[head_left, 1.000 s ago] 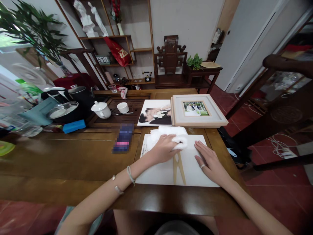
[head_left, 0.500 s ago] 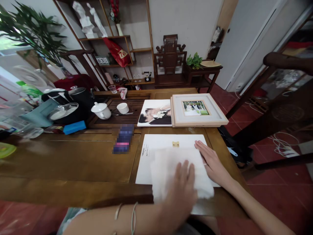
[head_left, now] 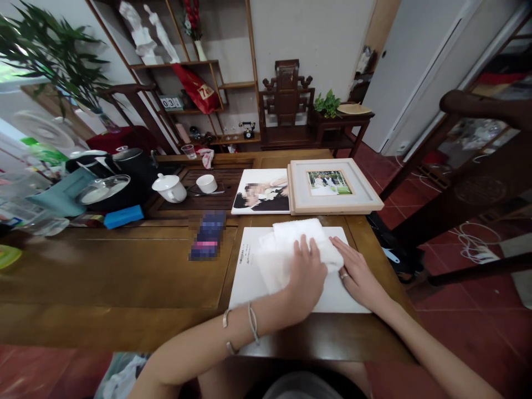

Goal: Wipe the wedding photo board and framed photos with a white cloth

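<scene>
Two open hands on a white board [head_left: 248, 280] at the worktop [head_left: 124, 266] edge.
Under the flat left hand [head_left: 306, 272] lies the cloth [head_left: 297, 235]; the right hand [head_left: 358, 272] steadies beside it. A hard shove could slide the white board off.

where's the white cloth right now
In the head view, the white cloth lies on the white board at the near right of the table, under the left hand, just in front of the framed photo.

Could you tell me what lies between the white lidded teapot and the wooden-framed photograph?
In the head view, a small white ceramic cup and an unframed photo print lie between them.
</scene>
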`<state>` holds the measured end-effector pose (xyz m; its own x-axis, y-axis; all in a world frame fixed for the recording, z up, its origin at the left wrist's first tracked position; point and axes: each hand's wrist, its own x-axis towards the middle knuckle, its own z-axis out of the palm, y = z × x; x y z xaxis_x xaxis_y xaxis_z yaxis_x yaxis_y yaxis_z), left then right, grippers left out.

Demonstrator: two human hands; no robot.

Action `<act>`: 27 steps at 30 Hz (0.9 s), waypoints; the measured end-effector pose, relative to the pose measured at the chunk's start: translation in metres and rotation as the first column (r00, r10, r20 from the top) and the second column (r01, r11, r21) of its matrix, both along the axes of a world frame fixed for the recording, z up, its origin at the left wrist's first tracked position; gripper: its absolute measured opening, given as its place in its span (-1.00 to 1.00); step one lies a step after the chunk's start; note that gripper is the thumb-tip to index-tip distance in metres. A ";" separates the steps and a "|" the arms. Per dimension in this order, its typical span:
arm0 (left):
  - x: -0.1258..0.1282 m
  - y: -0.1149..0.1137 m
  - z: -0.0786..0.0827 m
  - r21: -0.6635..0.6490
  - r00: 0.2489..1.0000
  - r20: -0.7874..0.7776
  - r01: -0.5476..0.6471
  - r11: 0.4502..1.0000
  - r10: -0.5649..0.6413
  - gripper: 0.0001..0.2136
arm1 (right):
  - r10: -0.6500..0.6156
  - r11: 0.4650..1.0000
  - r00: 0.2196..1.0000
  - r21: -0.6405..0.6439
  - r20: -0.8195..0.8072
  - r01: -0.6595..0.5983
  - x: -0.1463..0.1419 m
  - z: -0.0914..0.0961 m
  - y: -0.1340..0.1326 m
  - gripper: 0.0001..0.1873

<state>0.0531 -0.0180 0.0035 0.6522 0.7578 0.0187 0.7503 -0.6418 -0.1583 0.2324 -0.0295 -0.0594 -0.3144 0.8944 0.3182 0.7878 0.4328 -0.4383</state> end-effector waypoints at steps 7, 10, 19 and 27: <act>0.005 -0.098 -0.019 0.078 0.985 0.033 0.165 0.983 -0.167 -0.68 | 0.013 1.000 1.000 -0.020 -0.005 -0.013 0.001 0.001 0.000 -0.40; -0.002 -0.108 -0.019 0.034 0.963 0.073 0.257 0.966 -0.259 -0.72 | 0.012 1.000 1.000 -0.019 -0.016 -0.013 0.001 0.000 0.001 -0.43; -0.022 -0.006 0.015 -0.185 0.987 0.134 0.116 0.976 -0.091 -0.77 | -0.015 1.000 1.000 0.009 -0.002 0.015 -0.003 0.002 0.000 -0.42; 0.000 0.093 0.039 -0.333 0.906 0.394 0.296 0.895 -0.153 -0.74 | -0.069 0.998 0.997 0.015 0.024 0.069 -0.006 0.005 0.002 -0.52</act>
<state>0.0531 0.0745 0.0422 0.8098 0.5863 0.0205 0.5378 -0.7558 0.3737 0.2259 -0.0278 -0.0539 -0.2600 0.9098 0.3236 0.8262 0.3831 -0.4131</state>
